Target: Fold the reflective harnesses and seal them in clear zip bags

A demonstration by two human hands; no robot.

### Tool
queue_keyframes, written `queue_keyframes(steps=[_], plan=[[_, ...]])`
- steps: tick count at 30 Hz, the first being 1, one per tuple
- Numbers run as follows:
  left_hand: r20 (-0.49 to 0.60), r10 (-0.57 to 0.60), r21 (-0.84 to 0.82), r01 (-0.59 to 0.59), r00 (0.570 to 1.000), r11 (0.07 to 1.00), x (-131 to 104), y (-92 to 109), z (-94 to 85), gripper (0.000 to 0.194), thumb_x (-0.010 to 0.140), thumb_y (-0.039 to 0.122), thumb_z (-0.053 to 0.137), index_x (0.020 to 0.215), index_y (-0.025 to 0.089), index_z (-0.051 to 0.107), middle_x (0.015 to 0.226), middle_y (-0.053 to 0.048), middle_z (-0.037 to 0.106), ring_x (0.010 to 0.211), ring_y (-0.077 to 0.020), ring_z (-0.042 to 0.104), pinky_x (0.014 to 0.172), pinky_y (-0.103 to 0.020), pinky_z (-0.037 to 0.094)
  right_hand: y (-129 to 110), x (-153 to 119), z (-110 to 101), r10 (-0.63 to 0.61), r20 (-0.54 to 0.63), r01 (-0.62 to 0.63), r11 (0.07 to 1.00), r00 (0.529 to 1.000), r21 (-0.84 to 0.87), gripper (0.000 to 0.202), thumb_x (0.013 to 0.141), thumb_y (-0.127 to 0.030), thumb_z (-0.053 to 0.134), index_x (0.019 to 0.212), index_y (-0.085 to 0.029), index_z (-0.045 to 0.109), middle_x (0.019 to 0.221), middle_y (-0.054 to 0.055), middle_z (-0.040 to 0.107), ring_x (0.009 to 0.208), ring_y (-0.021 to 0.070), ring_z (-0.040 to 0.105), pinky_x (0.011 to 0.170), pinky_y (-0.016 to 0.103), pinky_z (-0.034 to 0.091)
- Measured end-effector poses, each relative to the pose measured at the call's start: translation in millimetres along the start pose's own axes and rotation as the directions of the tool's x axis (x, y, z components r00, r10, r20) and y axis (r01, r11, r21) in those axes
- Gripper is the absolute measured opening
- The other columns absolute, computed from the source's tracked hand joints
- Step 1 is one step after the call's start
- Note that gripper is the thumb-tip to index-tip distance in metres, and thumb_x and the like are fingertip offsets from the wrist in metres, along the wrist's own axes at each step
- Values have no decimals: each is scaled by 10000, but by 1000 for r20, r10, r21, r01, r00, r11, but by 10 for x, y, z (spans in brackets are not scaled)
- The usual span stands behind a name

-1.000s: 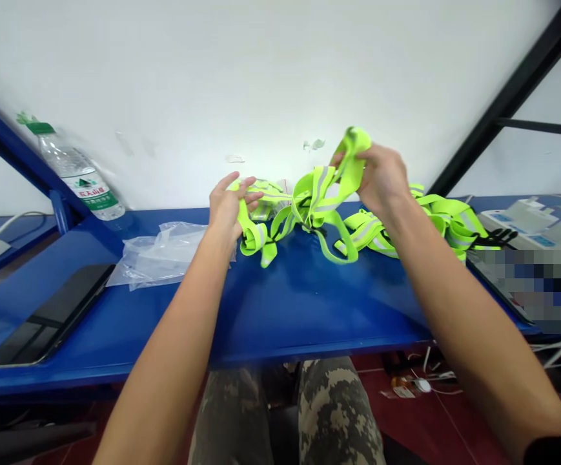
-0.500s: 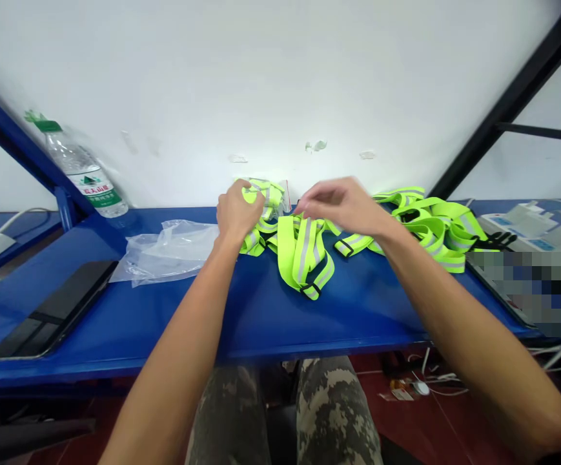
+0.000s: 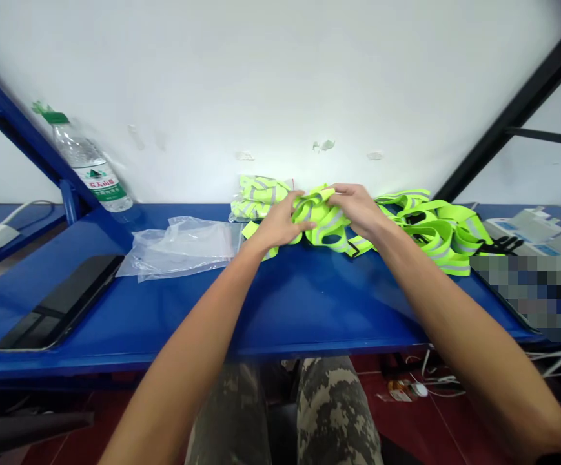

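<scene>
Between my hands is a bunched neon-yellow reflective strap (image 3: pixel 326 223) with grey stripes and black buckles. My left hand (image 3: pixel 283 223) grips its left side, thumb below and fingers on top. The right side is pinched by my right hand (image 3: pixel 356 205). Behind my left hand, a clear bag of packed reflective straps (image 3: pixel 255 194) leans against the wall. A loose strap end pokes out below my left wrist. More reflective straps (image 3: pixel 442 232) lie heaped to the right of my right hand.
Flat clear plastic bags (image 3: pixel 181 248) and a black phone (image 3: pixel 60 303) lie on the blue shelf (image 3: pixel 309 310) to the left. A water bottle (image 3: pixel 97 171) leans at the back left. White chargers (image 3: pixel 527 229) and cables sit at the right. A black post (image 3: pixel 498 123) slants up behind.
My left hand has left the bagged straps and moved right onto the loose strap. My right hand has closed on it too, and its hanging loop has been gathered up.
</scene>
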State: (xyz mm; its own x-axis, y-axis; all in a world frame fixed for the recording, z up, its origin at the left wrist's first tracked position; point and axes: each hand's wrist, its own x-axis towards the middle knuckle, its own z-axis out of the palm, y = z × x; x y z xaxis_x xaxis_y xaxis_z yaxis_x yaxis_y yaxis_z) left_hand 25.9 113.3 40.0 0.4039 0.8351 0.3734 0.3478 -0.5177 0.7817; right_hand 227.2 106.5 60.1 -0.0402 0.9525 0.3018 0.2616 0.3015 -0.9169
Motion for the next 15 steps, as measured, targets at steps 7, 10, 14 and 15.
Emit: queue_keyframes(steps=[7, 10, 14, 15], plan=[[-250, -56, -338, -33, 967, 940, 86, 4, -203, 373, 726, 420, 790, 989, 163, 724, 943, -65, 718, 946, -258, 662, 862, -372, 524, -336, -159, -294, 22, -33, -14, 978, 999, 207, 190, 730, -319, 703, 880, -219, 645, 746, 14, 674, 814, 198, 680, 812, 388, 566], [-197, -59, -465, -40, 979, 884, 86, 96, -110, 372, 747, 486, 768, 928, 163, 731, 832, -47, 713, 812, -219, 672, 777, -342, 540, -361, -253, -18, -63, 105, 75, 990, 992, -118, 551, 653, -372, 814, 1146, -207, 630, 995, 80, 709, 940, 238, 673, 844, 396, 549], [-146, -94, -547, -1, 985, 837, 50, 161, -140, 549, 645, 352, 858, 1143, 182, 700, 768, -24, 723, 758, -210, 688, 792, -359, 557, -226, -214, 191, -101, 123, 136, 938, 987, -318, 526, 575, -247, 829, 1066, -185, 649, 938, 62, 690, 867, 236, 650, 819, 396, 532], [-157, -104, -548, 1, 982, 836, 45, 150, -196, 582, 632, 322, 863, 1169, 179, 691, 756, -23, 723, 761, -214, 694, 810, -369, 559, -189, -183, 149, -74, 122, 105, 956, 990, -275, 433, 584, -234, 816, 985, -181, 662, 910, 56, 689, 845, 227, 648, 805, 388, 532]])
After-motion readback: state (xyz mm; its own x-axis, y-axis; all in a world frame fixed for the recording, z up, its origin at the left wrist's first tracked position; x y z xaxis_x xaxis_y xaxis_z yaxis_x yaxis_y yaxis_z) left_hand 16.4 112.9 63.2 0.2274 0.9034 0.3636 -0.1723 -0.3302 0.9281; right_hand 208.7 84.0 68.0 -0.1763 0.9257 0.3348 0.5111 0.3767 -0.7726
